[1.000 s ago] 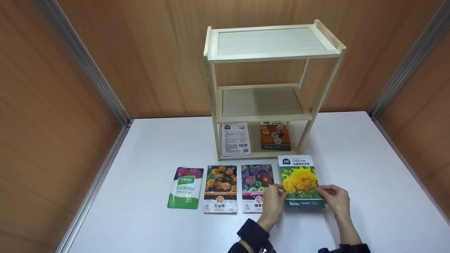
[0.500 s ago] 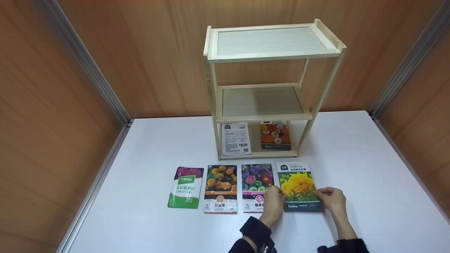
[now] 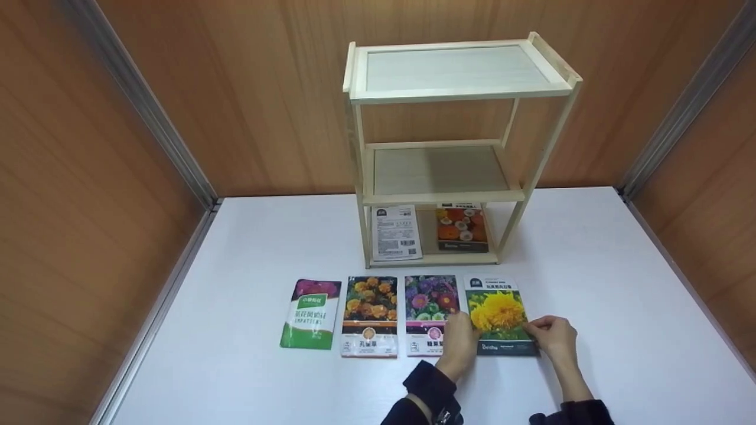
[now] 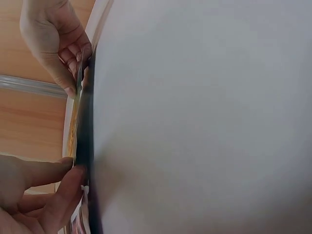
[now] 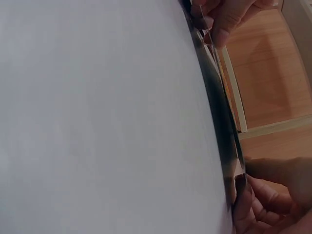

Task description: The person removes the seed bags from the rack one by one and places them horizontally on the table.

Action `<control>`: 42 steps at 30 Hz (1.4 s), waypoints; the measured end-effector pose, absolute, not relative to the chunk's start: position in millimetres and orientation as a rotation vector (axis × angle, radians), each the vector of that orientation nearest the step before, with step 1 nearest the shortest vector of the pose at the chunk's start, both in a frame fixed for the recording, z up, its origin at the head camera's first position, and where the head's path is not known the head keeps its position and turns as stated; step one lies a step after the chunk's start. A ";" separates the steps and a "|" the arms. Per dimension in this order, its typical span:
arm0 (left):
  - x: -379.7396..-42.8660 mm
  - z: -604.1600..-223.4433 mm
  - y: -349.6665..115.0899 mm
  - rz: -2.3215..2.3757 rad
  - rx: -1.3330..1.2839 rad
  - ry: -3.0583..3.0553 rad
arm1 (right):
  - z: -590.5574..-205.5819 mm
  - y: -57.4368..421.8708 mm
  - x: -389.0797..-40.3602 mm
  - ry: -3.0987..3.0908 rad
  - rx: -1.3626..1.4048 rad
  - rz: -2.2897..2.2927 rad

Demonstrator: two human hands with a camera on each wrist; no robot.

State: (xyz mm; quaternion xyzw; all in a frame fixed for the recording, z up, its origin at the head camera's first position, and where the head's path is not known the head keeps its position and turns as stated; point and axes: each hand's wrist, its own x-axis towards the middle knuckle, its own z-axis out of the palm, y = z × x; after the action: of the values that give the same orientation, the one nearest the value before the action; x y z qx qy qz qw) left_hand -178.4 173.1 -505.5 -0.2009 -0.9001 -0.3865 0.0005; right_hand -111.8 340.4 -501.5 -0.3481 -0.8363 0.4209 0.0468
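Observation:
Both my hands pinch a seed packet with a big yellow flower [image 3: 499,313], thumbs on top and fingers beneath. My left hand [image 3: 459,345] is at its lower left edge, my right hand [image 3: 557,342] at its lower right edge. In the left wrist view the packet's near edge [image 4: 85,124] lies just above the white table, and the right wrist view shows the same dark edge [image 5: 222,117]. Left of it a purple-flower packet [image 3: 426,299] lies partly behind my left hand. An orange-flower packet [image 3: 370,316] and a green and white packet [image 3: 311,319] continue the row.
Behind the row stands a three-tier wooden rack [image 3: 455,69]. Its bottom tier holds a packet with printed text facing up [image 3: 394,233] and an orange and white flower packet [image 3: 462,227]. Wooden panels [image 3: 266,118] enclose the white table [image 3: 236,319] at the back and sides.
The yellow-flower packet has come down and toward me into line with the row, held by both hands. My right hand has shifted slightly left. The other packets stay put.

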 end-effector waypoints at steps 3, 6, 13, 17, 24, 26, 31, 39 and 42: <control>-177.1 -504.8 172.3 -1.203 -0.656 -2.840 | -500.9 339.1 -112.1 -2.568 -1.051 1.254; -176.8 -503.6 171.3 -1.180 -0.686 -2.854 | -499.1 337.4 -111.9 -2.574 -1.045 1.253; -178.5 -494.7 168.3 -1.120 -0.729 -2.854 | -494.8 335.2 -108.9 -2.609 -1.008 1.187; -181.7 -486.6 162.5 -1.112 -0.753 -2.861 | -487.3 331.7 -109.8 -2.639 -0.935 1.112; -199.0 -471.4 143.2 -1.028 -0.864 -2.970 | -472.3 322.6 -116.0 -2.723 -0.773 1.141; -208.8 -468.4 135.5 -1.038 -0.921 -2.953 | -468.8 320.6 -118.4 -2.761 -0.731 1.151; -236.7 -458.9 115.2 -1.039 -0.930 -2.968 | -460.6 314.0 -130.3 -2.841 -0.644 1.194; -278.2 -447.7 95.6 -0.940 -0.809 -3.019 | -456.4 296.0 -168.9 -2.886 -0.476 1.241; -293.1 -445.4 92.5 -0.973 -0.720 -3.074 | -457.2 287.3 -187.6 -2.866 -0.451 1.275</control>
State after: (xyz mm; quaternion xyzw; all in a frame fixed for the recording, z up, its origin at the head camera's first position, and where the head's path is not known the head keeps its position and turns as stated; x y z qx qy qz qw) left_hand -293.1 92.5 -445.4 -0.2172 -0.9274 -0.2935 -0.0808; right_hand -187.6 287.3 -457.2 -0.1424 -0.9042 0.4024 -0.0140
